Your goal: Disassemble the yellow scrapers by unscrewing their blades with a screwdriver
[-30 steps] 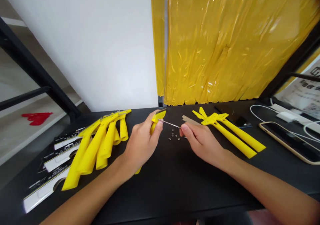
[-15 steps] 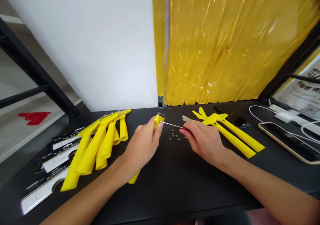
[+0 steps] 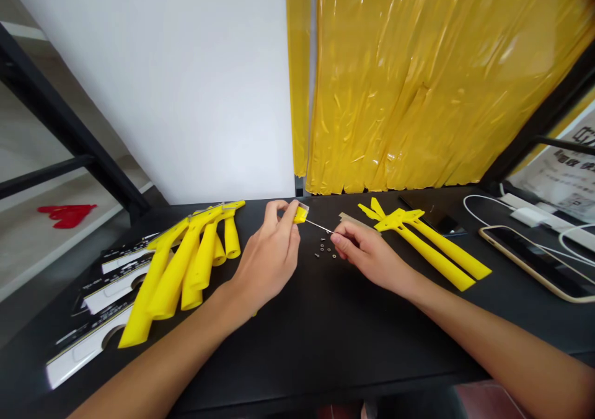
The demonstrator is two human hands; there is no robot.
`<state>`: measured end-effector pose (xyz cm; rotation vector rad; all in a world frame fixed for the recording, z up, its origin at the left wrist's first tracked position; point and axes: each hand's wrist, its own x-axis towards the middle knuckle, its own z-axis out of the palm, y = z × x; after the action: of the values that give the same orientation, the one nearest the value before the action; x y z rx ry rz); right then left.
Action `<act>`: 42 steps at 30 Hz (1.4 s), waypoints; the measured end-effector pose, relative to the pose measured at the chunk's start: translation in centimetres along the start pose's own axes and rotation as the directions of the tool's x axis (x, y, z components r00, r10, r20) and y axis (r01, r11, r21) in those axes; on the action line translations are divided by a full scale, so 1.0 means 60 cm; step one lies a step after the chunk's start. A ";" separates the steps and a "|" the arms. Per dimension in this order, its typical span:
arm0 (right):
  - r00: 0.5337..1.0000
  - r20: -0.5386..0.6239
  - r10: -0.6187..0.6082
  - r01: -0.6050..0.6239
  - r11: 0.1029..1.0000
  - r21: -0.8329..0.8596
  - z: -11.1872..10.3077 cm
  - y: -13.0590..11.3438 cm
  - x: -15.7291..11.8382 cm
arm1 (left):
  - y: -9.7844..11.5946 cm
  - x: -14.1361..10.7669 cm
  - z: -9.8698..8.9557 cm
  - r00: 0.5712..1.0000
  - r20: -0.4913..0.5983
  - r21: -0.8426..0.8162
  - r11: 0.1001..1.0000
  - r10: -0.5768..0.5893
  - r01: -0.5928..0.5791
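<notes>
Carefully, the left hand [image 3: 267, 261] pinches a small yellow plastic part [image 3: 300, 215] firmly between fingers and thumb, while the right hand [image 3: 365, 255] closes on a thin screwdriver [image 3: 320, 225], its tip kept steady at the part's edge, above tiny screws [image 3: 325, 248].

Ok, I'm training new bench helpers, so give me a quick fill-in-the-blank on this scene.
The left hand pinches a small ____ plastic piece.
A thin metal rod runs from that piece to the ____ hand.
Tiny metal screws lie on a ____ tabletop.
A white ____ curves behind the smartphone in a gold case.
Answers: yellow; right; black; cable.
</notes>
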<state>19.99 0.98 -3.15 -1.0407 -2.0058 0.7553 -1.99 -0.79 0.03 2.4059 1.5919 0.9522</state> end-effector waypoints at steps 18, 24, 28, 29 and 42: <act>0.997 -0.057 0.060 -0.060 0.998 0.008 -0.005 0.010 0.000 | -0.034 0.010 0.027 0.967 -0.210 -0.089 0.982 0.144 -0.166; 0.990 -0.006 0.138 -0.138 0.988 -0.068 -0.010 0.002 -0.002 | -0.028 0.006 0.027 0.969 -0.187 -0.098 0.978 0.161 -0.181; 0.998 -0.067 -0.017 0.005 0.986 -0.169 -0.023 0.000 0.000 | -0.028 0.007 0.025 0.974 -0.175 -0.103 0.981 0.143 -0.162; 0.996 -0.082 -0.041 0.026 0.985 -0.172 -0.026 -0.001 0.000 | -0.029 0.007 0.025 0.976 -0.171 -0.105 0.983 0.135 -0.154; 0.999 0.003 0.040 -0.039 0.985 -0.167 -0.025 -0.004 -0.002 | -0.026 0.005 0.025 0.969 -0.191 -0.091 0.980 0.158 -0.177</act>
<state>21.18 0.99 -2.19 -1.1779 -2.0876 0.6197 -2.34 0.56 -1.66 2.4712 1.3641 1.2881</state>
